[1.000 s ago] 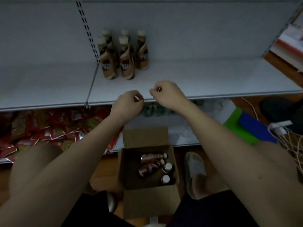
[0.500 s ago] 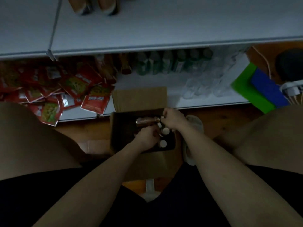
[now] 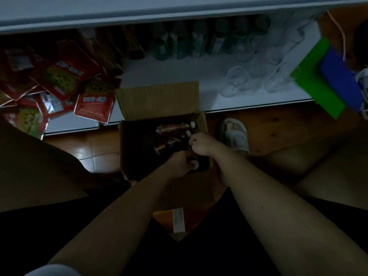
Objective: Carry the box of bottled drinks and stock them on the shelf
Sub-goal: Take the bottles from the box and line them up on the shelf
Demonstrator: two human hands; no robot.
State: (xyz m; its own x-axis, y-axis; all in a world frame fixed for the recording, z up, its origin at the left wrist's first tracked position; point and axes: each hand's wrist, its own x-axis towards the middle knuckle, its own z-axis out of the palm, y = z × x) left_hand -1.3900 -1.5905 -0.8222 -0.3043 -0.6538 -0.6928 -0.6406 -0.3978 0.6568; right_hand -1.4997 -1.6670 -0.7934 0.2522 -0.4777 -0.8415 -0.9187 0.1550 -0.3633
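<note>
Dim floor, both hands in the box [image 3: 137, 108]: left hand [image 3: 180, 163] and right hand [image 3: 201, 143] each clamped on bottles; lift by necks.

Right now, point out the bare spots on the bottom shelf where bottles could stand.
One bare strip of bottom shelf lies behind the cardboard box, bordered by green bottles, red snack packets and clear plastic cups. Left is crowded with packets, right with cups.

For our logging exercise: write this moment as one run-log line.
phase: picking from box | left hand: closed on a bottle cap | right hand: gripping a bottle top | cardboard box: open on floor | bottles: lying inside
</note>
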